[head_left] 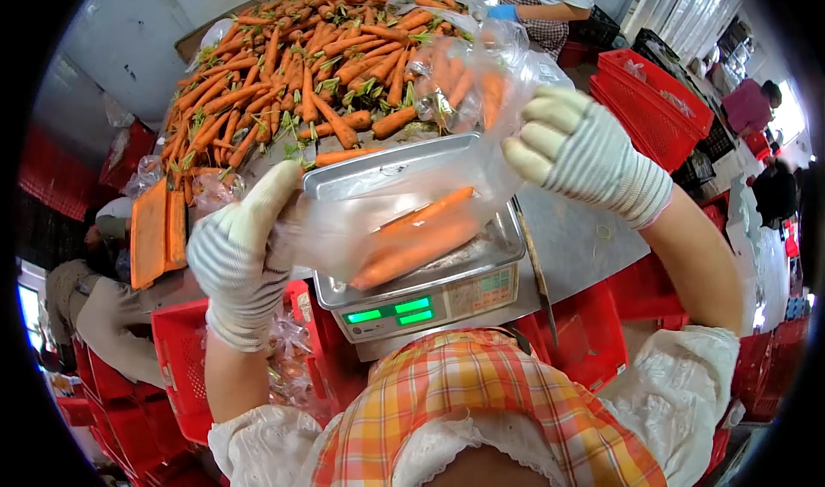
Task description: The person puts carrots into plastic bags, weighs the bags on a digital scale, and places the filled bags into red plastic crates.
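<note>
Both hands wear striped, cream-fingered gloves. My left hand is closed on one end of a clear plastic bag, left of the metal scale tray. Closed fingers of my right hand grip the bag's other end, above and right of the tray. Inside the stretched bag, several carrots show over the tray, blurred; whether they touch it I cannot tell. The digital scale has lit green displays.
A large heap of carrots covers the table beyond the scale. Red crates stand left and right below. A knife-like tool lies right of the scale. A co-worker's blue-gloved hand is at the far side; another person sits left.
</note>
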`<state>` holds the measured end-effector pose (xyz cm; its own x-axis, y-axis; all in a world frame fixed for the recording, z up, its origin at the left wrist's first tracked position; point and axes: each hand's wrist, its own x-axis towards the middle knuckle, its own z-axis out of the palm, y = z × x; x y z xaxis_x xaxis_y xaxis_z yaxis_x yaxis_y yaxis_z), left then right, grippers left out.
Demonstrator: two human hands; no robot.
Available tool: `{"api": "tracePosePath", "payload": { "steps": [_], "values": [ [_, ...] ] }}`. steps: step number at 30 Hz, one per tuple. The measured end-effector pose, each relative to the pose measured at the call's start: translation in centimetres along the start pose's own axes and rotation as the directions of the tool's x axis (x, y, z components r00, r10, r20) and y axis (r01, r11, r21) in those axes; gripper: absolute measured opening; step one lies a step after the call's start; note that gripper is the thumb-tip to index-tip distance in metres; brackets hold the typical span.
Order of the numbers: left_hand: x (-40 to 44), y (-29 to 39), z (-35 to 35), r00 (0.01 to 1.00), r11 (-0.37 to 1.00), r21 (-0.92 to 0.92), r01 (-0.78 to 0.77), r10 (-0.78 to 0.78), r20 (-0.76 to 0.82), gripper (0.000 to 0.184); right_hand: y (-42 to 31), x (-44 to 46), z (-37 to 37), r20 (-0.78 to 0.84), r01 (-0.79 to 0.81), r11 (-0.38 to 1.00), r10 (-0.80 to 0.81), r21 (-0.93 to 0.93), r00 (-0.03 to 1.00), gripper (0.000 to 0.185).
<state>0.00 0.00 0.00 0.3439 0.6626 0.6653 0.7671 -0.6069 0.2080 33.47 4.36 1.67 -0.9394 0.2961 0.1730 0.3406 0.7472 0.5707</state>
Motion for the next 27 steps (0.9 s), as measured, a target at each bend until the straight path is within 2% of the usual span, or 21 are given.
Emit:
{"api": "tracePosePath", "payload": {
  "steps": [1,2,3,5,7,8,9,11,12,13,14,15,16,17,19,20,22,23,24,25,27],
  "values": [
    [0.2,1.0,0.4,0.983,0.972,-0.151,0.179,-0.17,0.066,0.034,0.1,0.2,-0.2,-0.18,-0.142,0.99,0.136,-0.018,0.974,0.024],
    [0.5,1.1,1.5,0.959,0.802,-0.528,0.279,-0.259,0.113,0.034,0.3,0.3,-0.1,-0.355,-0.282,0.959,0.261,-0.007,0.898,0.02],
    [0.8,1.7,1.0,0.906,0.613,-0.673,0.414,-0.351,0.237,0.042,0.4,0.7,-0.2,-0.376,-0.396,0.91,0.412,0.123,0.83,0.019],
    [2.0,1.4,0.8,0.852,0.412,-0.753,0.514,-0.351,0.389,0.056,0.6,0.6,1.3,-0.387,-0.545,0.781,0.624,0.305,0.678,0.016],
    [2.2,0.7,1.2,0.838,0.374,-0.757,0.535,-0.344,0.423,0.063,-0.9,0.3,3.1,0.091,-0.572,0.265,0.85,0.776,0.519,0.015],
    [2.3,0.3,1.5,0.828,0.339,-0.761,0.553,-0.323,0.458,0.069,-1.8,0.8,3.7,0.322,-0.501,-0.05,0.819,0.864,0.475,0.02],
    [2.3,0.4,1.9,0.83,0.34,-0.763,0.549,-0.33,0.45,0.069,-2.9,1.7,3.1,0.444,-0.37,-0.289,0.771,0.883,0.456,0.019],
    [2.4,1.4,3.2,0.836,0.152,-0.832,0.533,-0.245,0.49,0.074,-4.3,2.5,5.4,0.381,-0.093,-0.454,0.6,0.886,0.704,0.022],
    [2.8,1.8,3.7,0.803,0.188,-0.786,0.59,-0.238,0.546,0.077,-5.2,3.7,5.0,0.381,-0.096,-0.454,0.593,0.886,0.709,0.022],
    [2.7,2.2,4.8,0.803,0.185,-0.787,0.589,-0.245,0.543,0.077,-6.4,5.5,4.1,0.192,-0.104,-0.17,0.678,0.98,0.709,0.023],
    [2.4,2.3,6.3,0.809,-0.021,-0.831,0.555,-0.216,0.546,0.08,-7.1,6.6,3.6,-0.018,-0.106,0.133,0.703,0.985,0.711,0.025],
    [2.4,2.3,7.0,0.822,-0.224,-0.838,0.498,-0.185,0.538,0.083,-7.2,7.0,3.7,-0.027,-0.1,0.141,0.697,0.985,0.717,0.025],
    [2.4,2.3,6.9,0.785,-0.319,-0.785,0.531,-0.164,0.598,0.078,-7.3,7.2,4.1,-0.147,-0.105,0.325,0.663,0.94,0.734,0.027],
    [2.2,2.5,6.9,0.788,-0.316,-0.789,0.527,-0.167,0.593,0.078,-7.4,7.3,4.4,-0.259,-0.105,0.497,0.608,0.861,0.75,0.029],
    [1.8,2.4,7.7,0.793,-0.346,-0.782,0.518,-0.149,0.591,0.079,-7.6,7.6,4.4,-0.371,-0.113,0.7,0.5,0.705,0.782,0.033],
    [1.7,1.8,8.5,0.796,-0.156,-0.814,0.56,-0.173,0.58,0.082,-7.5,7.7,4.4,-0.358,-0.112,0.714,0.474,0.692,0.805,0.032],
    [1.3,1.2,8.9,0.772,-0.141,-0.784,0.605,-0.136,0.621,0.084,-7.7,7.6,4.5,-0.343,-0.11,0.726,0.447,0.679,0.826,0.031],
    [1.2,0.9,8.9,0.747,-0.123,-0.753,0.646,-0.098,0.657,0.087,-8.1,7.0,4.3,0.02,-0.173,0.195,0.607,0.966,0.794,0.03],
    [1.3,0.9,8.2,0.761,0.019,-0.762,0.647,-0.087,0.643,0.076,-8.1,6.4,4.3,0.407,-0.199,-0.407,0.527,0.891,0.746,0.029],
    [1.1,0.3,8.1,0.761,0.019,-0.763,0.646,-0.087,0.643,0.076,-7.4,5.1,6.1,0.399,-0.057,-0.567,0.5,0.821,0.769,0.029],
    [0.7,-1.4,8.3,0.637,-0.023,-0.651,0.759,-0.179,0.749,0.055,-7.8,4.1,8.2,0.53,0.158,-0.787,0.533,0.596,0.659,0.026]
  ]
}}
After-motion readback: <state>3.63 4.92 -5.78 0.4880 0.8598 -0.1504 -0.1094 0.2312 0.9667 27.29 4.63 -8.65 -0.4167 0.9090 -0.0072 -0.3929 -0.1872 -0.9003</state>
